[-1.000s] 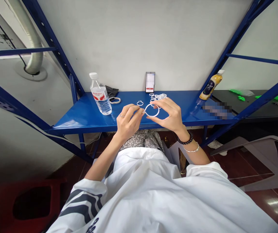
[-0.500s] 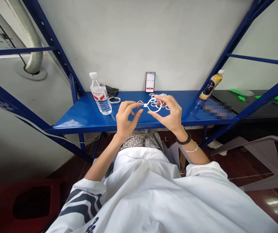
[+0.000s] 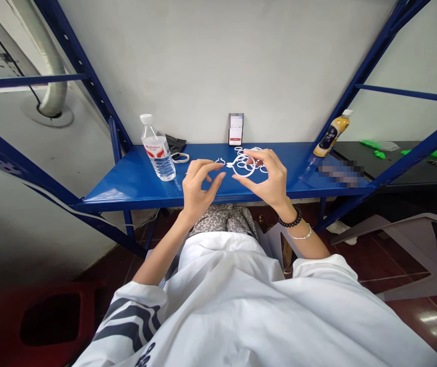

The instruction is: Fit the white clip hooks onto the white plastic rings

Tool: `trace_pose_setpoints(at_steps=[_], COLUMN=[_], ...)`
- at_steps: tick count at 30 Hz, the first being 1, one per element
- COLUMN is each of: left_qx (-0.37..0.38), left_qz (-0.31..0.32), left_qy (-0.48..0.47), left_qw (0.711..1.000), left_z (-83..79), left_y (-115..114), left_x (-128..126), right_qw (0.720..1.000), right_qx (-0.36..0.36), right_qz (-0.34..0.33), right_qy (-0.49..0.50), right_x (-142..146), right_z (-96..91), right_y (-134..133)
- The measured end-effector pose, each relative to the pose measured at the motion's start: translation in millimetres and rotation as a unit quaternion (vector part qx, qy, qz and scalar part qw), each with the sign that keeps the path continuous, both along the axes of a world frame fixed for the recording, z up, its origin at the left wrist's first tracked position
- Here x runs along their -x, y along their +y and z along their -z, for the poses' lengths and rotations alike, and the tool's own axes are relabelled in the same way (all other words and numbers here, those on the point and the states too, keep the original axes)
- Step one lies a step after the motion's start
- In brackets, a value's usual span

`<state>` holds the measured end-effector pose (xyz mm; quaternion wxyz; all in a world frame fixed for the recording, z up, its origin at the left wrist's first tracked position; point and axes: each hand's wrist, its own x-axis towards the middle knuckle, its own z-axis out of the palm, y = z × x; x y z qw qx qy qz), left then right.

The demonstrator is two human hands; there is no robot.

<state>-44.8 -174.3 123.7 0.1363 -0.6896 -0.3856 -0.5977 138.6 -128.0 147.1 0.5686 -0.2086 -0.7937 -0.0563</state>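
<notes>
My right hand (image 3: 268, 178) pinches a white plastic ring (image 3: 243, 174) between thumb and fingertips, above the table. The ring's small tab (image 3: 229, 164) points left, toward my left hand (image 3: 200, 186). That hand is open, its thumb and index finger curved with a gap between them, and it appears not to touch the ring. Just beyond the left fingertips shows a small white curved piece (image 3: 220, 160), partly hidden by the index finger; it seems to lie on the table. Behind my right hand lie several more white rings (image 3: 238, 149), partly covered by the fingers.
On the blue table (image 3: 123, 178) a water bottle (image 3: 157, 153) stands at the left, near a pale band (image 3: 180, 157) and a black bag (image 3: 175, 143). A phone (image 3: 236, 130) leans on the wall. A yellow drink bottle (image 3: 332, 135) is tilted by the right post.
My right hand and the ring have shifted very slightly to the right. My left hand looks nearly unmoved.
</notes>
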Motion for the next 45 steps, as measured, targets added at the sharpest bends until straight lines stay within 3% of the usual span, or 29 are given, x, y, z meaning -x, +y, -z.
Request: trace_pose_setpoints(at_steps=[6, 11, 16, 20, 29, 35, 39, 45], left_qx=[0.011, 0.066, 0.161, 0.209, 0.221, 0.181, 0.198, 0.242], left_qz=[0.012, 0.094, 0.213, 0.264, 0.255, 0.238, 0.238, 0.234], left_qy=[-0.009, -0.042, -0.123, -0.172, -0.214, -0.233, -0.234, -0.194], left_qw=[1.000, 0.993, 0.956, 0.926, 0.917, 0.925, 0.922, 0.921], left_z=[-0.5, 1.9, 3.7, 3.1, -5.3, -9.3, -10.0, -12.3], left_y=[0, 1, 2, 1, -5, -6, -6, -8], left_x=[0, -4, -9, -11, -11, -5, -2, 1], right_qw=[1.000, 0.999, 0.999, 0.999, 0.994, 0.988, 0.982, 0.955], right_qx=[0.016, 0.021, 0.032, 0.038, 0.089, 0.105, 0.110, 0.215], right_qz=[-0.007, -0.036, -0.039, -0.034, -0.054, -0.116, -0.153, -0.202], right_qy=[-0.005, -0.010, -0.014, -0.018, -0.035, -0.014, -0.008, -0.008], right_x=[1, 3, 5, 7, 12, 11, 10, 8], right_z=[1.3, 2.9, 3.9, 5.5, 10.6, 4.7, 3.6, 4.2], right_y=[1, 1, 1, 0, -2, -6, -7, -6])
